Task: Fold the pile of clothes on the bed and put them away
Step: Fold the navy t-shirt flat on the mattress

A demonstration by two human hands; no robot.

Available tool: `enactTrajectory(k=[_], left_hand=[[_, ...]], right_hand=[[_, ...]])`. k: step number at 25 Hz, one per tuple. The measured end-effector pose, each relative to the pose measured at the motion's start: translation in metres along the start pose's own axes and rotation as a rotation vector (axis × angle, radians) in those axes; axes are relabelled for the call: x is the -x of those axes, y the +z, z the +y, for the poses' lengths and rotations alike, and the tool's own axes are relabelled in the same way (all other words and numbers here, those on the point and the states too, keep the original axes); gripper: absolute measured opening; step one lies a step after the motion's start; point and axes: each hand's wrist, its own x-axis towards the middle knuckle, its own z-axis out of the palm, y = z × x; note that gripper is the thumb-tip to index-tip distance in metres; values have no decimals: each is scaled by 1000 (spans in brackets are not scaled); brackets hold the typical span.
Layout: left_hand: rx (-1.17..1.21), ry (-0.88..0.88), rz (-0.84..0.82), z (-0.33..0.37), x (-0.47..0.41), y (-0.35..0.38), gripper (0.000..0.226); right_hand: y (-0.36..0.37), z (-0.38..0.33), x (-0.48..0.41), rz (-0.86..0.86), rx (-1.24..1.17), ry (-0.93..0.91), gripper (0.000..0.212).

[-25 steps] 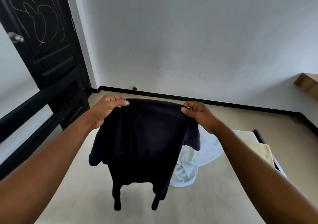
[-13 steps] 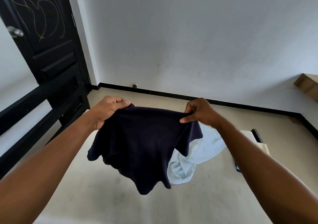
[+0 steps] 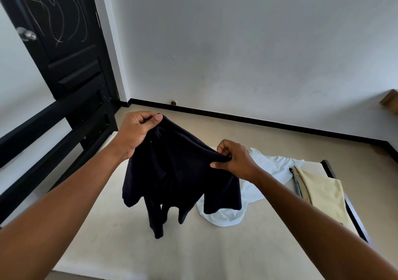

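Head view is taking in a bed from above. At the upper left of the frame a black door is standing with pale scribbles on its panel. Below it a black rail is running along the left edge of the bed.

Just left of centre the left hand is gripping one top corner of the shirt, fingers curled over a bunch of dark cloth and the thumb pressing on top. The shirt is hanging in the middle of the frame, above the mattress, its sleeves and hem drooping in loose folds. Whether its lowest end is brushing the bed I cannot tell.

Right of centre the right hand is pinching the other top corner between thumb and curled fingers. It is sitting lower in the frame than the left, so the top edge is slanting down to the right. Holding the shirt by both upper corners is probably letting the cloth fall open and straight, ready for laying flat and folding.

Behind the shirt and to its right a white garment is lying crumpled on the bed, seemingly waiting its turn. Toward the lower right a beige cloth is lying flat and squared near the bed's edge, likely set aside as done. At the far right edge a wooden corner is poking in.
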Motion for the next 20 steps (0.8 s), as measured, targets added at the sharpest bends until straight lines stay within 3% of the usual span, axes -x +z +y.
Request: enactTrajectory(k=[4, 9, 14, 20], left_hand=[[-12, 1, 9, 3, 0, 3, 15], [1, -15, 27, 5, -3, -4, 15], [-41, -10, -33, 2, -4, -11, 19], [-57, -20, -63, 2, -5, -18, 20]], right_hand=[[4, -11, -3, -72, -91, 49, 27], [-7, -15, -4, -255, -405, 119, 36], [-4, -12, -10, -248, -216, 120, 17], [3, -23, -13, -197, -146, 131, 33]])
